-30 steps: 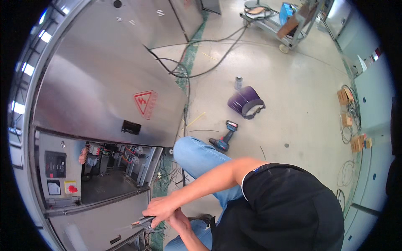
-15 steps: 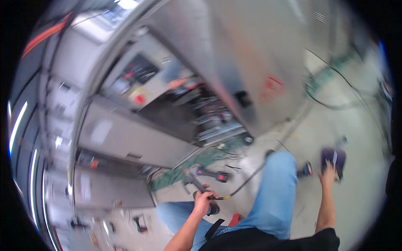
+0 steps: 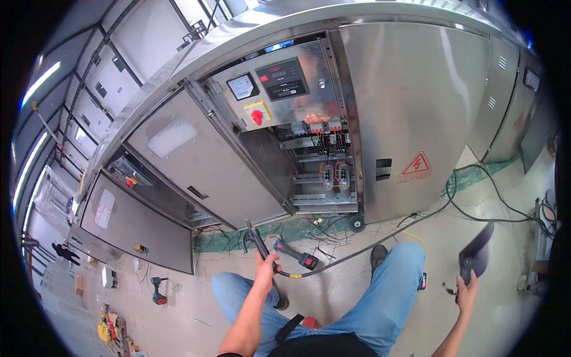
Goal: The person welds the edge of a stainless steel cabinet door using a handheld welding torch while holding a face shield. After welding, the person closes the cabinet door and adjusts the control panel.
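My left hand [image 3: 266,269] is wrapped round the black handle of what looks like a welding electrode holder [image 3: 256,237], raised above my left knee. A black cable [image 3: 339,260] with a yellow band runs from its lower end to the right across the floor. Off to my right, my right hand [image 3: 467,288] grips the handle of a dark, curved hand-held welding shield [image 3: 477,250], which is tilted upward. A blue and black cordless power tool [image 3: 295,253] with a battery lies on the floor just beyond my left hand.
An open steel electrical cabinet [image 3: 326,172] with wiring inside stands ahead, its door [image 3: 202,154] swung left. A closed steel panel [image 3: 416,119] adjoins it. Wire scraps lie along the green floor strip [image 3: 223,241]. A green drill [image 3: 159,291] rests at left.
The view has swung and levelled, so the cabinet appears more upright. My right hand has lifted and turned the shield, which now shows edge-on. My left hand keeps its hold.
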`<state>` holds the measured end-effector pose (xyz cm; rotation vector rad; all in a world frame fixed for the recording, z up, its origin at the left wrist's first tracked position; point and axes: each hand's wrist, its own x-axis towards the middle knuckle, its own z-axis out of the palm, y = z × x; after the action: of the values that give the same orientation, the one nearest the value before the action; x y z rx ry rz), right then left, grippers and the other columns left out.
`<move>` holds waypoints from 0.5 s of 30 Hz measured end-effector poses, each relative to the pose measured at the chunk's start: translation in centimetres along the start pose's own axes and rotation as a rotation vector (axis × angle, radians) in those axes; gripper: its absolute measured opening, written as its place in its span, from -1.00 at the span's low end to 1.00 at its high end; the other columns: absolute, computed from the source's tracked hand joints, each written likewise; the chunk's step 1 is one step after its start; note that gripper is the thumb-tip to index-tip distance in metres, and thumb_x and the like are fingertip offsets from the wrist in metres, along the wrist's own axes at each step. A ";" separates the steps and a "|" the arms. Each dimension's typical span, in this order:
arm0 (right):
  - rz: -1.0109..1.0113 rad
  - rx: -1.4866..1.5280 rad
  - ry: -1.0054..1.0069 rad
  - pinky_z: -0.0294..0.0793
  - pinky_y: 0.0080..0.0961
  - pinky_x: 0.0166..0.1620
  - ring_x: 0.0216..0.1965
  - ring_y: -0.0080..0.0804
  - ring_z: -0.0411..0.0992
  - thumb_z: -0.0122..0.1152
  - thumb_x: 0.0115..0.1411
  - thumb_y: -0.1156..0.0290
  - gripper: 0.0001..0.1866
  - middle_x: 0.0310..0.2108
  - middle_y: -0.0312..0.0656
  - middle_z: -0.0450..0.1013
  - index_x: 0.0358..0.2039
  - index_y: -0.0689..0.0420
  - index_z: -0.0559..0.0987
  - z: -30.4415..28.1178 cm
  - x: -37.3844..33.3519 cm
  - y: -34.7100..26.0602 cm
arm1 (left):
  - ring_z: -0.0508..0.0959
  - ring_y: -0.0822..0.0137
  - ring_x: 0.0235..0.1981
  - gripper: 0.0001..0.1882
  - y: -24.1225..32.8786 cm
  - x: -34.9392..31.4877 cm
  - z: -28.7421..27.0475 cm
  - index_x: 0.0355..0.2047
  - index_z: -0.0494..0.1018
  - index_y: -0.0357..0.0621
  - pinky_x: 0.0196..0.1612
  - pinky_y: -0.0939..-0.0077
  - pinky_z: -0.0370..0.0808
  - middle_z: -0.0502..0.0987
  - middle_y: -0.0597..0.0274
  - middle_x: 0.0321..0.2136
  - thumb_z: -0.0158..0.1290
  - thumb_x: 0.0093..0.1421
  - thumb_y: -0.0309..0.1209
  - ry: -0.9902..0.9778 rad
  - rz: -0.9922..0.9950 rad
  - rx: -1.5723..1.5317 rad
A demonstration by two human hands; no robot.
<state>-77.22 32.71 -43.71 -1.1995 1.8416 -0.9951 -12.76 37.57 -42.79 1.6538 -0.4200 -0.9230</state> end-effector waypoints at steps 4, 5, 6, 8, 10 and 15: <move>-0.607 -0.264 -0.049 0.37 -0.36 -0.43 -0.55 -0.29 0.34 0.37 0.14 0.53 -0.78 -0.52 -0.19 0.39 -0.19 0.21 0.58 2.2 -5.6 -15.5 | 0.47 0.39 -0.47 -0.25 3.4 -1.4 1.5 0.47 -0.04 0.00 -0.38 0.51 0.49 0.45 0.19 -0.15 0.00 0.46 -0.02 -0.087 0.119 0.080; -0.827 -0.377 -0.081 0.39 -0.33 -0.43 -0.54 -0.19 0.36 0.40 0.12 0.50 -0.77 -0.50 -0.13 0.42 -0.19 0.18 0.60 3.7 -6.8 -18.9 | 0.47 0.40 -0.46 -0.18 3.9 -2.1 1.7 0.54 -0.13 0.01 -0.36 0.52 0.49 0.46 0.18 -0.12 -0.01 0.47 -0.01 -0.121 0.167 0.070; -0.903 -0.380 -0.196 0.40 -0.28 -0.43 -0.53 -0.11 0.38 0.41 0.10 0.48 -0.74 -0.48 -0.12 0.44 -0.17 0.16 0.61 5.8 -7.9 -22.0 | 0.47 0.39 -0.43 -0.08 4.8 -3.2 1.7 0.57 -0.36 0.03 -0.33 0.49 0.51 0.46 0.16 -0.05 -0.04 0.49 0.01 -0.166 0.170 0.041; -1.102 -0.414 -0.434 0.44 -0.22 -0.45 -0.50 -0.06 0.46 0.38 0.10 0.43 -0.67 -0.45 -0.14 0.45 -0.09 0.10 0.61 11.1 -9.8 -27.3 | 0.48 0.37 -0.37 -0.17 5.2 -4.7 0.8 0.57 -0.30 0.02 -0.27 0.44 0.53 0.45 0.17 -0.04 -0.12 0.52 -0.03 -0.231 0.192 0.045; -1.302 -0.508 -0.623 0.48 -0.19 -0.47 -0.47 -0.09 0.53 0.30 0.12 0.42 -0.60 -0.45 -0.16 0.43 0.01 0.06 0.57 16.7 -11.8 -31.9 | 0.49 0.37 -0.35 -0.23 4.5 -4.6 -1.2 0.57 -0.24 0.00 -0.22 0.42 0.52 0.44 0.19 -0.04 -0.17 0.54 -0.04 -0.362 0.164 0.063; -1.563 -0.608 -0.796 0.52 -0.26 -0.48 -0.41 -0.18 0.58 0.26 0.05 0.43 -0.47 -0.43 -0.20 0.43 0.10 0.00 0.52 30.7 -14.2 -34.5 | 0.45 0.37 -0.27 0.16 4.0 -7.7 -3.4 0.54 -0.10 -0.11 -0.15 0.41 0.47 0.40 0.28 -0.15 0.14 0.21 0.32 -0.609 0.275 -0.223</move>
<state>-32.81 29.93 -24.92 -2.9515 0.2784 -0.3740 -14.30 43.97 -36.16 1.0565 -0.8972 -1.2055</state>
